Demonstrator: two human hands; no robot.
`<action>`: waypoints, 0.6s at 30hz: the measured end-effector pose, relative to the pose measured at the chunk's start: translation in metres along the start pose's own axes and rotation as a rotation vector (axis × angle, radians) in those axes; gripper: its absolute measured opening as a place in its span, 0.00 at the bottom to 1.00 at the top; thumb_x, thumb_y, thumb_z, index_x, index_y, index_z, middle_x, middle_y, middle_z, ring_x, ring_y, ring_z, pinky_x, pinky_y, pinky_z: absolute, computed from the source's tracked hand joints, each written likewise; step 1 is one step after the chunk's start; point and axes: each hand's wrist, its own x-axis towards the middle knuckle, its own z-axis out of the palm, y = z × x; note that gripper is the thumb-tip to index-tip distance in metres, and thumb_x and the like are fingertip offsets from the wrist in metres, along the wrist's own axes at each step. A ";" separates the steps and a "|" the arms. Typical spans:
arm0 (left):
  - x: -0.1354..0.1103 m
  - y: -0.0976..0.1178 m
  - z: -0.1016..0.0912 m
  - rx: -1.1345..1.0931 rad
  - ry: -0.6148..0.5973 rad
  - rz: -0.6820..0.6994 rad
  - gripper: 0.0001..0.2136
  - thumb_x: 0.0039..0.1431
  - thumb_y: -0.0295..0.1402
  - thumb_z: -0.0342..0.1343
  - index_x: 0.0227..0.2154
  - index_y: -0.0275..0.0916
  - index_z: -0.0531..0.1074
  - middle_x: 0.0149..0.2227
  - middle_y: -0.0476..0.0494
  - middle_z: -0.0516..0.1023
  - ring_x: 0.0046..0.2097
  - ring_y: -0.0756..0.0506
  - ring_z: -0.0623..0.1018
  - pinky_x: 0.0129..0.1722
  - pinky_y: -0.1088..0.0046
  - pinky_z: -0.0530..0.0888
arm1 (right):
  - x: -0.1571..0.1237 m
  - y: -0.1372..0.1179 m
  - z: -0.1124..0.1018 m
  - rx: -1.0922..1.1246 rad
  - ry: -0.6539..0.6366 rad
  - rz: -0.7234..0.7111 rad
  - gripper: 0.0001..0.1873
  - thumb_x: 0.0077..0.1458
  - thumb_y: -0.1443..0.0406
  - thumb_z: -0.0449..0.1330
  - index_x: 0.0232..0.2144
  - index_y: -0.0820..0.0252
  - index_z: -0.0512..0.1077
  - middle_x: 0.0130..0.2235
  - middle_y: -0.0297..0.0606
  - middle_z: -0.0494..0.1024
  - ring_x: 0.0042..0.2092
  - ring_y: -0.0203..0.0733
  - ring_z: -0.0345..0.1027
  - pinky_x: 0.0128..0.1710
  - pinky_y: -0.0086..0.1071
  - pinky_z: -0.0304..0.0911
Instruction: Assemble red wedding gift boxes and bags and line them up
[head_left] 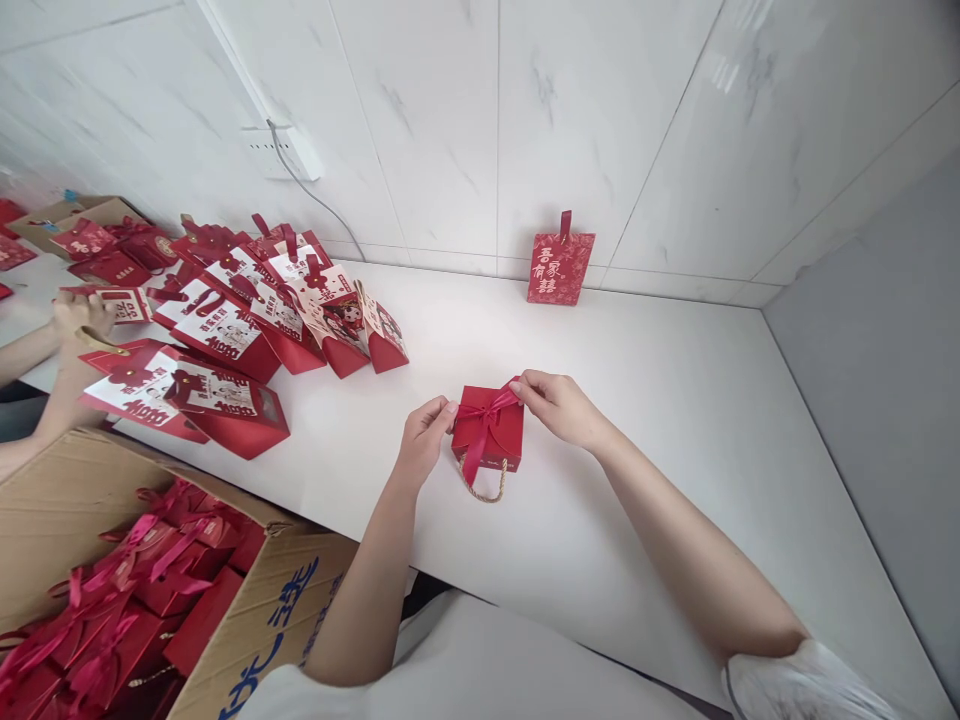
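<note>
A small red gift box (491, 438) with a red ribbon bow and a gold cord handle lies on the white table (600, 480) in front of me. My left hand (425, 436) pinches the ribbon at the box's left edge. My right hand (559, 404) pinches the ribbon end at the box's upper right corner. Both hands are closed on the ribbon.
A cardboard carton (225, 610) of red ribboned boxes sits at the lower left. Several red and white gift bags (247, 320) lie piled at the left. Another person's hands (71, 320) work there. A red bag (559, 265) leans on the wall.
</note>
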 end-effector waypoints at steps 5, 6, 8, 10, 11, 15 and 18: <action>0.000 -0.003 -0.001 -0.042 -0.006 -0.009 0.20 0.62 0.43 0.52 0.20 0.37 0.58 0.23 0.51 0.57 0.28 0.51 0.58 0.30 0.73 0.58 | -0.002 0.003 -0.004 0.081 -0.067 0.023 0.22 0.62 0.49 0.50 0.24 0.57 0.60 0.24 0.29 0.62 0.27 0.35 0.53 0.27 0.30 0.51; 0.000 -0.003 -0.001 -0.046 -0.012 -0.011 0.19 0.62 0.43 0.52 0.20 0.37 0.58 0.23 0.51 0.58 0.28 0.51 0.59 0.31 0.73 0.59 | -0.002 0.004 -0.005 0.097 -0.083 0.032 0.23 0.62 0.48 0.49 0.24 0.57 0.60 0.25 0.29 0.63 0.27 0.35 0.54 0.27 0.30 0.51; -0.001 -0.002 -0.002 -0.050 -0.019 -0.020 0.18 0.62 0.43 0.52 0.21 0.37 0.60 0.23 0.51 0.59 0.29 0.51 0.60 0.32 0.73 0.60 | -0.002 0.004 -0.005 0.110 -0.087 0.043 0.23 0.62 0.47 0.49 0.24 0.57 0.60 0.25 0.29 0.63 0.28 0.35 0.54 0.28 0.30 0.51; -0.002 -0.001 -0.002 -0.056 -0.019 -0.028 0.17 0.61 0.43 0.53 0.22 0.38 0.62 0.24 0.51 0.60 0.29 0.51 0.61 0.33 0.73 0.62 | -0.002 0.004 -0.004 0.098 -0.053 0.041 0.24 0.62 0.46 0.50 0.24 0.57 0.60 0.25 0.29 0.62 0.28 0.35 0.53 0.28 0.30 0.50; -0.002 -0.001 -0.003 -0.058 -0.019 -0.027 0.17 0.61 0.43 0.53 0.22 0.38 0.62 0.24 0.51 0.60 0.29 0.51 0.62 0.33 0.73 0.62 | -0.001 0.004 -0.003 0.088 -0.035 0.034 0.24 0.61 0.46 0.50 0.24 0.57 0.60 0.25 0.29 0.62 0.27 0.35 0.52 0.28 0.30 0.50; -0.003 -0.004 -0.003 -0.047 -0.010 -0.020 0.17 0.61 0.43 0.54 0.21 0.38 0.62 0.24 0.51 0.60 0.29 0.51 0.62 0.33 0.73 0.63 | 0.000 0.005 0.001 0.060 -0.021 -0.021 0.23 0.62 0.48 0.50 0.24 0.57 0.59 0.25 0.29 0.63 0.27 0.35 0.52 0.28 0.31 0.50; -0.003 -0.006 -0.002 -0.032 0.019 -0.015 0.18 0.61 0.44 0.53 0.22 0.38 0.60 0.23 0.51 0.59 0.28 0.51 0.61 0.32 0.73 0.63 | 0.001 0.006 0.002 0.038 -0.029 -0.087 0.22 0.63 0.49 0.48 0.24 0.56 0.57 0.25 0.30 0.62 0.27 0.35 0.51 0.28 0.31 0.50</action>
